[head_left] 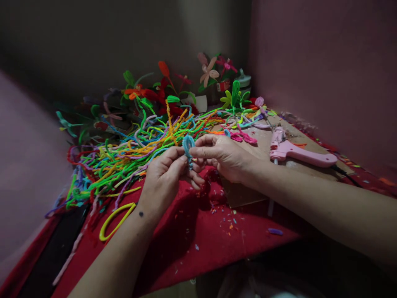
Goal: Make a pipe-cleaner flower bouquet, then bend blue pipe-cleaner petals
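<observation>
Evidently both hands were busy with one small piece: a light-blue pipe-cleaner loop (187, 142), held upright at the centre of the frame, its short twisted tail hanging below. The left hand (163, 176) had it pinched between thumb and forefinger near the base, while the right hand (223, 155) closed thumb and forefinger on its right edge; exactly where those fingertips met was partly hidden.

The likeliest trouble lay in that twist. Should the left pinch slacken while the right fingers pulled, the loop could unwind or skew; too hard a bend could kink the wire inside.

At right of centre, a pink hot-glue gun (305, 154) lay on the cardboard sheet (245, 196), just beyond the right forearm. Whether it was hot could not be told, but a careless sweep of that arm might knock it or snag its black cord (345, 176). Left of centre, a tangled heap of pipe cleaners (124, 165) spread close behind the left hand, so a stray strand could catch on the fingers. Coloured fluff trimmings (231, 225) littered the red cloth (214, 252) at lower centre and might cling to any glue.
</observation>
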The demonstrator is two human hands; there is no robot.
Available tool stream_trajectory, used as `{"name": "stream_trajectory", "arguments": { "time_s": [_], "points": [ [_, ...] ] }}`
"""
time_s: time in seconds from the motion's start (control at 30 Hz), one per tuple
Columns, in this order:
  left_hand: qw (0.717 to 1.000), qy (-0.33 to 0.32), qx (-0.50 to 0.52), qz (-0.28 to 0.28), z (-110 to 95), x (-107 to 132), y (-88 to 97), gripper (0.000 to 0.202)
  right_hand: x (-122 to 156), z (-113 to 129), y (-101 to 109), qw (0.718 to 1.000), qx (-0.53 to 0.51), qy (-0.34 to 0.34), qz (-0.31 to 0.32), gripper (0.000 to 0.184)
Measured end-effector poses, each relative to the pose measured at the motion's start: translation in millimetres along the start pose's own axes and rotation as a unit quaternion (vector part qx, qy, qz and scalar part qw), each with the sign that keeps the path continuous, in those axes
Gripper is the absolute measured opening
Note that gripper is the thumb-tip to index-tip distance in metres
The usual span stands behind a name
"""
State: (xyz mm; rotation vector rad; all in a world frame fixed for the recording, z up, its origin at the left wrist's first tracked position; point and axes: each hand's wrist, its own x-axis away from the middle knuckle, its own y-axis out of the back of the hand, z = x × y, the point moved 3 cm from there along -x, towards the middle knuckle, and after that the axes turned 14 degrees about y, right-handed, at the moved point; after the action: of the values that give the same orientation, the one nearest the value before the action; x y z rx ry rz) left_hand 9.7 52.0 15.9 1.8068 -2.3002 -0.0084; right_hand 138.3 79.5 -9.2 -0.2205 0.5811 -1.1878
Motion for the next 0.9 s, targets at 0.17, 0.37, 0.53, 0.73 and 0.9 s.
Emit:
{"name": "stream_trajectory", "arguments": {
  "time_s": [0.17,0.37,0.53,0.73,0.9],
  "points": [
    [0.999,0.022,-0.021,0.011,1.7,-0.4,-0.8,0.009,-1.0,4.6,-2.4,0.998,-0.001,0.039,0.055,0.027],
    [0.997,0.047,-0.056,0.024,0.2,1.7,-3.2,0.013,-3.4,2.2,1.2,0.998,0.043,0.031,-0.029,0.027],
    [0.996,0.052,-0.066,0.019,-0.9,0.3,-3.2,0.015,-3.7,3.4,2.1,0.996,0.044,0.028,-0.071,0.03],
    [0.995,0.049,-0.084,-0.008,-3.4,2.5,-5.7,0.02,-1.0,4.5,2.2,0.994,0.05,0.057,-0.082,0.028],
    [0.996,0.053,-0.065,-0.008,-1.2,2.1,-4.1,0.021,0.1,2.0,0.9,0.997,0.023,0.052,-0.056,0.026]
  ]
}}
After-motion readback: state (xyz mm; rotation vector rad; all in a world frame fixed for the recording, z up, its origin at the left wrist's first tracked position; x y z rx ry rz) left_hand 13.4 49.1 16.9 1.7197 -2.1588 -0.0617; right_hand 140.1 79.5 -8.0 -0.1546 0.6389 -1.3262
